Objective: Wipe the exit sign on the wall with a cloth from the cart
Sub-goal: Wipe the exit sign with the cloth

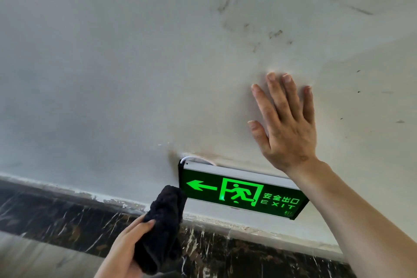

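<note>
I'm looking at the wall (112,74), pale and streaked with dark scuffs higher up. The exit sign (242,192) is glowing green low on that wall, just above the dark marble skirting (56,214), with its arrow pointing left and a white cable (198,159) curling over its top left corner. My left hand (121,253) is gripping a bunched black cloth (162,225), fingers wrapped round the lower end, and the cloth's top is touching the sign's left edge beside the arrow. My right hand (286,126) is holding nothing; it's lying flat on the wall with fingers spread wide, just above the sign's right half, and my forearm is crossing in front of the sign's right end.
</note>
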Tool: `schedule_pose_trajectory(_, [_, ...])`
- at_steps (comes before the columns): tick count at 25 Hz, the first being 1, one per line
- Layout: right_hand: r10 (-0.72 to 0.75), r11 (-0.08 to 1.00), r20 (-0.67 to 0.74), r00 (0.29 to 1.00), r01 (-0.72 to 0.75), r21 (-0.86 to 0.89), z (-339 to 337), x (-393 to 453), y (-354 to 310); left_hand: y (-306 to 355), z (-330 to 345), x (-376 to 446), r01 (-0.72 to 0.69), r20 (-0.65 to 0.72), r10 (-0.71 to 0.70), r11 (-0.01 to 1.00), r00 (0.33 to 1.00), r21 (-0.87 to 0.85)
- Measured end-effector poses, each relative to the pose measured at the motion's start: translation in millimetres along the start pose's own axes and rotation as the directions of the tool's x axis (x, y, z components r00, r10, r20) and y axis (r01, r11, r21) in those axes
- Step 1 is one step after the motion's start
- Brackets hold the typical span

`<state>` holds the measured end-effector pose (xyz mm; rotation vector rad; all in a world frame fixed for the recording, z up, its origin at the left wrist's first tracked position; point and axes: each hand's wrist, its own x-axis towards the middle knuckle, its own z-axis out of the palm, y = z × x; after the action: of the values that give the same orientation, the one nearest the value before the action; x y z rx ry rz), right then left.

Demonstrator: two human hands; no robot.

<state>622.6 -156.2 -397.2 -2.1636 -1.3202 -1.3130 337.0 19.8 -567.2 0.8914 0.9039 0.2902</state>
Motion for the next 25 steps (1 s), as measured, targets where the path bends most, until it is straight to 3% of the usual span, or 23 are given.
schedule_pose_trajectory(5, [-0.013,0.943,0.043,0.999,-0.002,0.334,-47.5,-28.4,-32.1,11.5,37.7,-26.2,-0.028,0.185,0.033,0.999,0.982,-0.034])
schedule_pose_trajectory(7, [0.083,0.823,0.232,0.969,-0.198,0.532,-63.5,-47.8,-47.5,14.1,55.4,-34.0,-0.027,0.255,0.036,0.999,0.966,-0.038])
schedule_pose_trajectory(9, [0.141,0.623,0.511,0.848,-0.477,0.62,-73.7,-63.5,-59.6,13.0,71.2,-37.9,-0.006,0.32,0.026,0.998,0.947,-0.061])
schedule_pose_trajectory(11, [0.123,0.442,0.712,0.692,-0.68,0.585,-73.6,-79.2,-62.2,13.3,88.2,-42.5,0.027,0.38,0.008,0.996,0.925,-0.087])
schedule_pose_trajectory(14, [0.034,0.255,0.873,0.486,-0.849,0.463,-70.6,-97.9,-54.5,14.2,107.4,-45.1,0.019,0.435,-0.018,1.0,0.9,0.0])
schedule_pose_trajectory(17, [0.018,0.174,0.905,0.426,-0.892,0.417,-68.9,-113.4,-48.1,14.1,118.8,-44.0,0.026,0.458,-0.062,0.996,0.887,0.083])
schedule_pose_trajectory(20, [0.189,0.101,0.893,0.409,-0.912,0.397,-64.1,-131.0,-48.4,10.2,120.5,-40.5,0.07,0.429,-0.1,0.994,0.898,0.084])
schedule_pose_trajectory(25, [0.373,-0.18,0.902,0.218,-0.936,0.301,-51.7,-163.7,-58.4,2.5,116.3,-35.2,0.112,0.52,-0.116,0.993,0.846,0.038])
